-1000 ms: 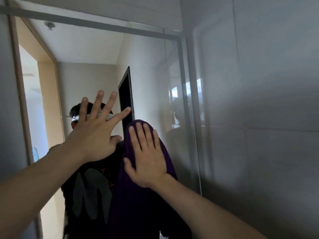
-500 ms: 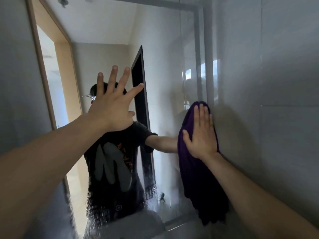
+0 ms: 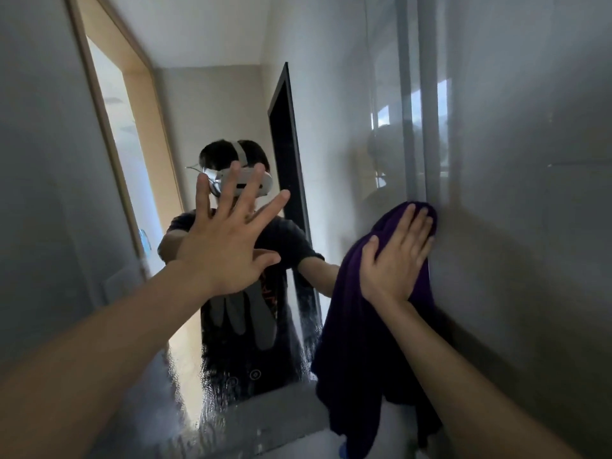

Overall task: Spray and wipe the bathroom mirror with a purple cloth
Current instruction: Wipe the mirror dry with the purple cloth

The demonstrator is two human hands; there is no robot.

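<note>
The bathroom mirror (image 3: 334, 134) fills the wall in front of me. My right hand (image 3: 394, 260) lies flat on the purple cloth (image 3: 357, 326) and presses it against the glass at the mirror's right edge, beside the grey wall. The cloth hangs down in long folds below my palm. My left hand (image 3: 228, 240) rests against the mirror with fingers spread wide and nothing in it. Wet streaks and droplets (image 3: 212, 389) cover the lower part of the glass. No spray bottle is visible.
A grey tiled wall (image 3: 530, 226) meets the mirror's right edge at a corner. The mirror reflects a person in a dark shirt, a wooden door frame (image 3: 132, 104) and a black door edge (image 3: 284, 144). A ledge (image 3: 265, 422) runs under the mirror.
My right hand slid the cloth from the mirror's middle rightward to its right edge. The view has tilted downward, showing more of the wet lower glass. My left hand stays spread on the mirror.
</note>
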